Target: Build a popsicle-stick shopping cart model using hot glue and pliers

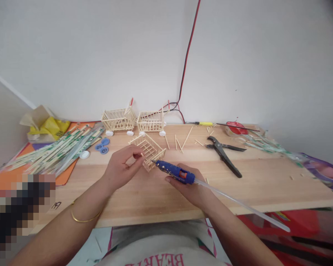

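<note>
My right hand is wrapped round a blue hot glue gun, with a long clear glue stick sticking out of its back. The gun's nozzle is close to the near rim of a small basket built from thin wooden sticks. At the basket's left side, the thumb and forefinger of my left hand pinch a short wooden stick; whether it touches the rim I cannot tell. Behind stand two miniature stick shopping carts, a left cart and a right cart, with white wheels and red handles.
Pliers and loose cut sticks lie on the wooden table. Blue caps, a white cap and bundled sticks are at left. A yellow-handled tool, red-topped container and plastic wrappers lie right.
</note>
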`<state>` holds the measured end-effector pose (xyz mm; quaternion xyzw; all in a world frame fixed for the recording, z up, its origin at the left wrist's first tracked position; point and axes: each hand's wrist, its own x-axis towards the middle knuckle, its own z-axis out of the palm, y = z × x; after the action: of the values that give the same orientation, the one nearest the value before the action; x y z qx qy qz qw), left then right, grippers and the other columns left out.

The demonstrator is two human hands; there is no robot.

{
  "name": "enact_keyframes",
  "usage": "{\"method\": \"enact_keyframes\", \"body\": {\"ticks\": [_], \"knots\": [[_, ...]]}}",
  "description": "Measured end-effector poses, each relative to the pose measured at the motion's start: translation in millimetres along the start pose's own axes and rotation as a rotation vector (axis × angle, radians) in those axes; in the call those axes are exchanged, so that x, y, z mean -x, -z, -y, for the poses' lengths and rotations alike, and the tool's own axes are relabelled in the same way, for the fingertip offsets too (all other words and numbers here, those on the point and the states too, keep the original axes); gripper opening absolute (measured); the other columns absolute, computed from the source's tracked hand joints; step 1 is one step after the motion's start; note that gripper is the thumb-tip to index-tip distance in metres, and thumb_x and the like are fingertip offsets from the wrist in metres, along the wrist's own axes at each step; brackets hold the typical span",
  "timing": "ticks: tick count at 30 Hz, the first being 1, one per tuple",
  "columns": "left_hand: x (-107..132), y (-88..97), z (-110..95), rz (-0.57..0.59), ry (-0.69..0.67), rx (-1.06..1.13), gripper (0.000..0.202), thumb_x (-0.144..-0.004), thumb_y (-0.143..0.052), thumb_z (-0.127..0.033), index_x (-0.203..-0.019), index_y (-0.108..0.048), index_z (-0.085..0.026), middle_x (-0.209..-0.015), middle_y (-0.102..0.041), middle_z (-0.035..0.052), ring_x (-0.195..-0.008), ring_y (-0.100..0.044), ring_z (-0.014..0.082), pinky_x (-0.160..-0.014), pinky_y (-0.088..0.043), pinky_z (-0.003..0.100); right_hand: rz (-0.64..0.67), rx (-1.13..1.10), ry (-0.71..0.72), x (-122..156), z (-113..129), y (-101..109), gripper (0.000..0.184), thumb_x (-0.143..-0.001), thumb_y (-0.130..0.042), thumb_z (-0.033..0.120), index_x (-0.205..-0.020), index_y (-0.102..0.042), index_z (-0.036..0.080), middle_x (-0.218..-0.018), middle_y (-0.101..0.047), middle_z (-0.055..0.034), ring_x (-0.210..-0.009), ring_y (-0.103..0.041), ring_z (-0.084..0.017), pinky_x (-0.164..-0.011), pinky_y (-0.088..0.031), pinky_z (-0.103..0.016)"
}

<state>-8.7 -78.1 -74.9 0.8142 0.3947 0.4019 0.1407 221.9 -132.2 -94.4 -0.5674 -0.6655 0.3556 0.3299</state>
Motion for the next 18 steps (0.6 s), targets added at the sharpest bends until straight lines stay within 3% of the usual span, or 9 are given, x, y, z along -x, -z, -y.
{"method": "enact_keyframes", "body": {"ticks": [7,18], "knots": [[0.8,0.2,0.9,0.009,0.002,-0.004,0.008,-0.082,-0.055,-0.018,-0.087,-0.061,-0.016,-0.08,-0.066,0.0035,-0.07,-0.059,0.0129,-0.068,-0.046,0.025,0.005,-0.023,-0.004,-1.0,-1.0,-0.1,0.016,-0.075,-0.067,0.036,-0.082,-0.063,0.022,-0.069,-0.062,0.0023,-0.063,-0.055,-0.014,-0.059,-0.04,-0.023],[0.9,-0.9,2.0,0.04,0.023,0.006,0.007,-0.083,-0.054,-0.019,-0.086,-0.06,-0.017,-0.08,-0.065,0.0032,-0.071,-0.058,0.0124,-0.068,-0.046,0.025,0.0,0.014,-0.021,-1.6,-3.9,-0.3,0.018,-0.076,-0.066,0.038,-0.076,-0.06,0.021,-0.068,-0.061,0.0026,-0.062,-0.053,-0.013,-0.057,-0.039,-0.022]]}}
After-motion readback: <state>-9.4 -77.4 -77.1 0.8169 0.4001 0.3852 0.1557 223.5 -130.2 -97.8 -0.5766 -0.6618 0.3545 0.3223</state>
